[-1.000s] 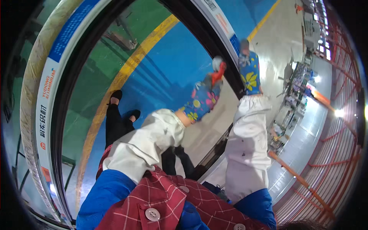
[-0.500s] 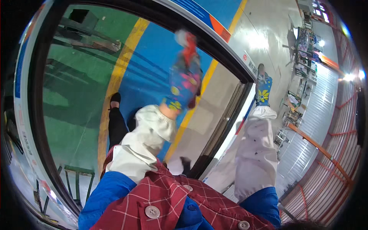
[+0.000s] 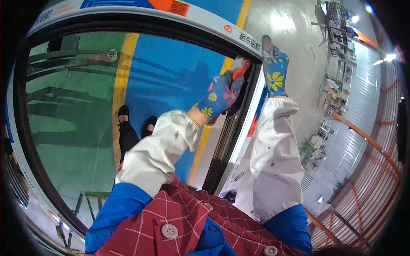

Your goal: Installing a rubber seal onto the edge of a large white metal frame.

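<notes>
Workshop floor painted green, yellow and blue (image 3: 171, 64) shows through a large dark-framed glass panel (image 3: 239, 123) standing upright. Left hand (image 3: 220, 96), in a blue flowered glove, has its fingers closed on a small orange-red tool (image 3: 242, 68) pressed into the frame's inner edge — apparently to work the seal. Right hand (image 3: 274, 68), gloved alike, lies flat on the frame's outer face, fingers extended, steadying it.

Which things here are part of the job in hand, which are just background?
In hand: left hand gripping red tool at the black inner edge of the window frame; right hand pressed on the frame's white edge.
Background: orange railing, shelving, green bench.
</notes>
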Available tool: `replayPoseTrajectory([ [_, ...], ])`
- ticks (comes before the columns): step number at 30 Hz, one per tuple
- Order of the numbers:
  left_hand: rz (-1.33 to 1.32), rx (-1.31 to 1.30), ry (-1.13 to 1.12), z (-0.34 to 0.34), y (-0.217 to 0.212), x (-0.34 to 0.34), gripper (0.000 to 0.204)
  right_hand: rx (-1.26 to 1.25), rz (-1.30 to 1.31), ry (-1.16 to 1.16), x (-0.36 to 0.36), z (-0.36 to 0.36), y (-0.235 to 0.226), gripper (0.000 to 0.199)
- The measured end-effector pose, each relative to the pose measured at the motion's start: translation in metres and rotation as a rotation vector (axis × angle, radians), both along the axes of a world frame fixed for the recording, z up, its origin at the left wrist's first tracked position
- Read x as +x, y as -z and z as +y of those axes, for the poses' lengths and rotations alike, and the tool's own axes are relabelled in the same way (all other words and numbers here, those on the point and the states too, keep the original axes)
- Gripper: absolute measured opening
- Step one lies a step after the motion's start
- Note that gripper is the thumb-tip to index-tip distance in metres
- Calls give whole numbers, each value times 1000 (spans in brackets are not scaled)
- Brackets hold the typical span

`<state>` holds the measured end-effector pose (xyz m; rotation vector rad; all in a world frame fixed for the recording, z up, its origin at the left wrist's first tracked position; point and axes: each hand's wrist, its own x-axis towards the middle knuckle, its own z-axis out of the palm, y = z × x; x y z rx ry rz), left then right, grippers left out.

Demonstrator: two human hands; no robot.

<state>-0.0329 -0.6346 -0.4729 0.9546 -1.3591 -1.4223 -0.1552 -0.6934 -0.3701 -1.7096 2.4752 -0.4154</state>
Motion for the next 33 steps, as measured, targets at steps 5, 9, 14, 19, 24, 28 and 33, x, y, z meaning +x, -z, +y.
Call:
replayPoseTrajectory([
  [5, -176, 359, 761, -65, -44, 48, 31, -118, -58, -89, -21, 2, 7, 26],
  [9, -69, 195, 854, 32, 10, 90, 24, -423, -82, -102, -29, 36, 15, 43],
  [14, -232, 165, 751, 144, -51, 135, 29, -196, -403, 257, 10, 179, 43, 46],
  [19, -39, 259, 763, 183, -2, 138, 30, -140, -610, 506, 23, 239, 54, 49],
  [24, -392, 217, 837, 50, 46, 28, 30, -256, -556, 462, 24, 234, 63, 58],
  [28, -335, 50, 897, 99, 124, 59, 29, -14, -672, 438, 41, 213, 25, 58],
  [33, 1139, 1154, 603, 192, 13, 126, 21, -129, -646, 618, 37, 224, 34, 41],
])
